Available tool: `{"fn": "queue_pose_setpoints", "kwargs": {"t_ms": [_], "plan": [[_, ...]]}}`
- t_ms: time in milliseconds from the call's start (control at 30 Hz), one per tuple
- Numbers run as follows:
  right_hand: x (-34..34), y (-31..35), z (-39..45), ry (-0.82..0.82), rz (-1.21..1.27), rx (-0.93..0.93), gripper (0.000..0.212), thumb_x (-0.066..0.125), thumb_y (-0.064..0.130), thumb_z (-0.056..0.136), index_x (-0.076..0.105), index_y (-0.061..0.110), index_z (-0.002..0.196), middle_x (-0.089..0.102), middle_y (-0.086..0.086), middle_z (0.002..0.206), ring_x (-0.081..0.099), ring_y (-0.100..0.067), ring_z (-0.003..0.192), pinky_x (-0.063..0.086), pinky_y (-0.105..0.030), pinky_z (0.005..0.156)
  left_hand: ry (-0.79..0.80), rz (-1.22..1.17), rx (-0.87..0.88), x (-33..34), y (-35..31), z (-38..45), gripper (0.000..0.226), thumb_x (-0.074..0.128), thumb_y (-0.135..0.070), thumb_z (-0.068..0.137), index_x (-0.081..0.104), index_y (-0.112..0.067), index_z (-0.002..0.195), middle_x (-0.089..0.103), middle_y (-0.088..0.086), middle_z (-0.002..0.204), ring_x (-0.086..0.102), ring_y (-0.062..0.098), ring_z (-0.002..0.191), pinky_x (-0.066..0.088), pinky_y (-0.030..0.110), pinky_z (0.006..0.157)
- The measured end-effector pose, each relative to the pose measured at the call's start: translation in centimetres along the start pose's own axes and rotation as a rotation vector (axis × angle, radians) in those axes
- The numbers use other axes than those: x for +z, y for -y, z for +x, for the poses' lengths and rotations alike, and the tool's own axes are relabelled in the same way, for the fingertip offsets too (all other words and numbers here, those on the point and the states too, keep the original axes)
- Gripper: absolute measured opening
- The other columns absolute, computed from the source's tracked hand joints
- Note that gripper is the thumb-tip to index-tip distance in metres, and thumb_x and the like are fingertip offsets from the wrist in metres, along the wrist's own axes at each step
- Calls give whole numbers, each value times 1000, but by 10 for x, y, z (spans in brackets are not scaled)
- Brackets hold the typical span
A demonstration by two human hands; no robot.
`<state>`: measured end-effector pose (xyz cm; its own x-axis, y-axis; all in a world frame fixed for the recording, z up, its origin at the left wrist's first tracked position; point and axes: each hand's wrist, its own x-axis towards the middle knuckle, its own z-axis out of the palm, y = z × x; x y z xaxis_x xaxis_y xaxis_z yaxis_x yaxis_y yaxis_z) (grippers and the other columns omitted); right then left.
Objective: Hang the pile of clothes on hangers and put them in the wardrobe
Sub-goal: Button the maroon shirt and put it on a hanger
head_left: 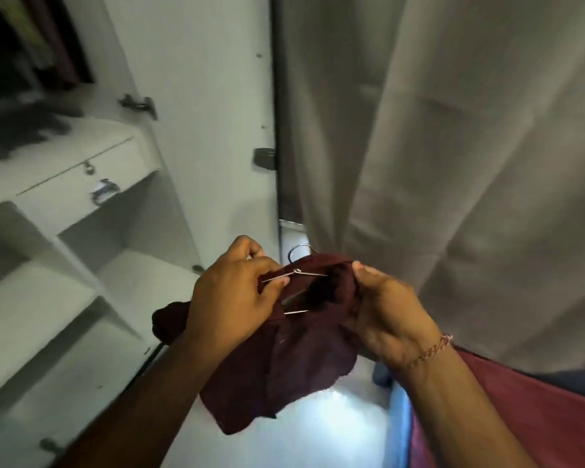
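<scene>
A dark maroon garment [284, 363] hangs between my two hands in front of the open white wardrobe [81, 298]. A thin metal wire hanger [298, 272] pokes through its neck opening, with the hook showing just above the cloth. My left hand [233, 298] grips the hanger wire and the cloth at the left of the neck. My right hand [385, 312], with a chain bracelet at the wrist, pinches the right edge of the neck opening. Most of the hanger is hidden inside the cloth.
The wardrobe has white shelves and a drawer with a metal handle [103, 192] at left; dark clothes [24, 55] hang at the top left. Its open door [217, 113] stands ahead. A grey curtain [453, 146] fills the right side. Red cloth [537, 410] lies at the lower right.
</scene>
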<state>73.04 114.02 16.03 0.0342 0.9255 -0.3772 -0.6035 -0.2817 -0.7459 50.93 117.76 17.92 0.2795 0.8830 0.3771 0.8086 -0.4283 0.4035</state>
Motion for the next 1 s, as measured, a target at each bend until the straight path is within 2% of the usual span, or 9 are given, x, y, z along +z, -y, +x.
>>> {"fn": "queue_pose_setpoints", "kwargs": {"t_ms": [67, 167, 233, 333, 433, 600, 733, 900, 1000], "plan": [[42, -16, 24, 68, -33, -27, 23, 60, 11, 98, 67, -3, 114, 68, -27, 108, 64, -37, 97, 57, -52, 95, -18, -14, -74, -27, 35, -5, 21, 66, -54, 91, 77, -36, 95, 60, -17, 94, 60, 6, 85, 51, 31, 68], [98, -29, 49, 133, -336, -189, 4, 65, 8, 98, 68, 9, 100, 72, -14, 85, 67, -21, 73, 57, -30, 64, -60, -59, -212, -69, 78, -8, 24, 65, -57, 88, 77, -37, 91, 67, -19, 87, 63, 3, 82, 54, 36, 73], [127, -32, 67, 97, -769, -496, 7, 69, 13, 98, 65, 15, 103, 69, 0, 64, 61, -6, 54, 48, -17, 55, -69, -106, -311, -92, 102, -10, 15, 73, -51, 89, 77, -37, 87, 69, -20, 84, 64, 2, 81, 55, 37, 74], [164, -35, 100, 6, -1329, -895, 16, 70, 23, 96, 61, 22, 110, 59, 10, 62, 59, -8, 58, 44, -25, 58, -92, -41, -400, -117, 125, -13, 15, 74, -50, 89, 76, -36, 85, 70, -20, 83, 64, 1, 80, 55, 35, 73], [197, -33, 120, 118, -1268, -1105, 20, 62, 28, 100, 62, 23, 120, 63, 8, 103, 64, -14, 85, 53, -32, 72, -138, 68, -518, -137, 139, -10, 18, 71, -53, 90, 75, -36, 84, 70, -21, 84, 63, 0, 81, 56, 34, 75], [269, -32, 149, 890, -1465, -1112, 38, 50, 61, 98, 67, 36, 120, 66, 20, 112, 61, -2, 103, 53, -28, 88, -166, -65, -631, -167, 151, 8, 14, 76, -41, 90, 78, -31, 80, 74, -16, 77, 68, 0, 73, 57, 31, 71], [306, -39, 181, 935, -1302, -1209, 29, 54, 54, 98, 75, 35, 107, 71, 20, 95, 66, 0, 86, 58, -31, 73, -229, -176, -687, -187, 164, 19, 13, 70, -27, 98, 81, -23, 92, 76, -15, 85, 69, -1, 81, 52, 21, 74], [329, -46, 190, 797, -1227, -1455, 12, 69, 38, 96, 76, 31, 103, 72, 12, 89, 69, -12, 76, 57, -31, 60, -333, 491, -814, -191, 185, 20, 28, 62, -55, 95, 72, -30, 99, 56, -5, 105, 51, 15, 104, 48, 35, 84], [334, -52, 197, 755, -1260, -1552, 13, 63, 38, 100, 74, 30, 100, 68, 10, 83, 65, -13, 70, 50, -25, 55, -294, 507, -923, -187, 185, 27, 33, 59, -48, 99, 72, -20, 88, 65, 1, 91, 64, 24, 90, 52, 35, 73]]}}
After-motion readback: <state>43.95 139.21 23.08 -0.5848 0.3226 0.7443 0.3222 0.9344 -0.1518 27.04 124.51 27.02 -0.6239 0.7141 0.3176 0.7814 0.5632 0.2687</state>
